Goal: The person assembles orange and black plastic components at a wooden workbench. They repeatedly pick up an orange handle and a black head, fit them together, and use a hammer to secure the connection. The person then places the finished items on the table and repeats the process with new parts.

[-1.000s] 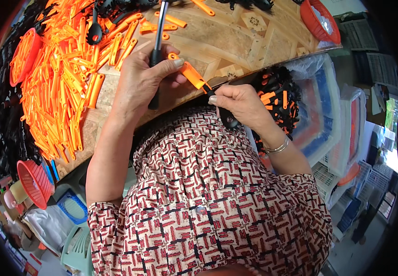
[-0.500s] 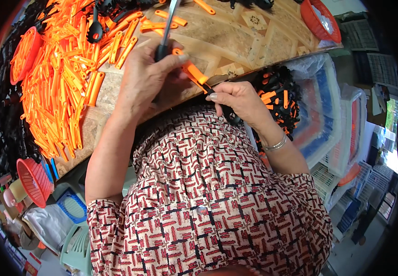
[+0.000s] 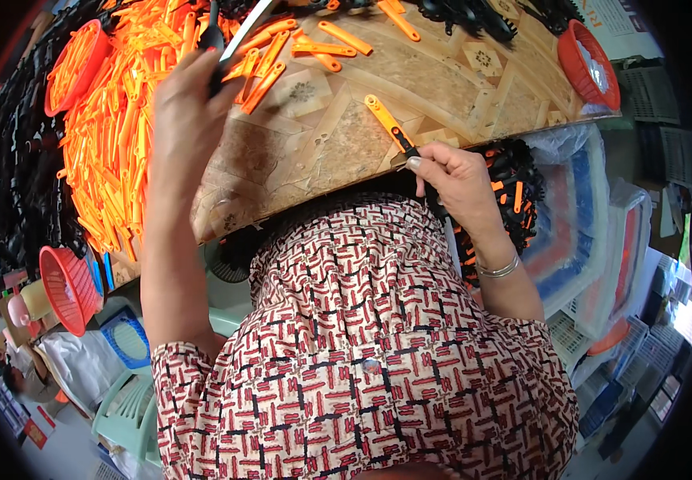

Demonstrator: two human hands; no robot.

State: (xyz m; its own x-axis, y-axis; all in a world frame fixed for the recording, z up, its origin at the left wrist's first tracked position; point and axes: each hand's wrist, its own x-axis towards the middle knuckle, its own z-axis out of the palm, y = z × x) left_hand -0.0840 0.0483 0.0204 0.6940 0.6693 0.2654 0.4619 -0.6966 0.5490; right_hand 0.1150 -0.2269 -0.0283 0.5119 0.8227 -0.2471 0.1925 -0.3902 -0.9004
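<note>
My left hand [image 3: 182, 120], smeared by motion, is closed round a black-handled tool with a long pale metal shaft or blade [image 3: 248, 29]. It hovers at the right side of a big heap of orange plastic handles [image 3: 114, 152]. Closer to me, my right hand [image 3: 459, 180] pinches a black kitchen utensil by its stem at the table's front edge. An orange handle [image 3: 379, 112] sits on that stem and points up and left over the table. The utensil's head is hidden behind my hand and the edge.
Loose orange handles [image 3: 346, 38] and a black spoon [image 3: 211, 34] lie on the patterned table [image 3: 314, 152]. Black utensils [image 3: 18, 168] are piled far left. Red baskets [image 3: 588, 68] stand at both sides. Finished-looking black and orange utensils [image 3: 514, 172] fill a space below the right edge.
My left hand has left the orange handle and swung left toward the heap with the metal tool. My right hand still holds the utensil; the view has shifted slightly.
</note>
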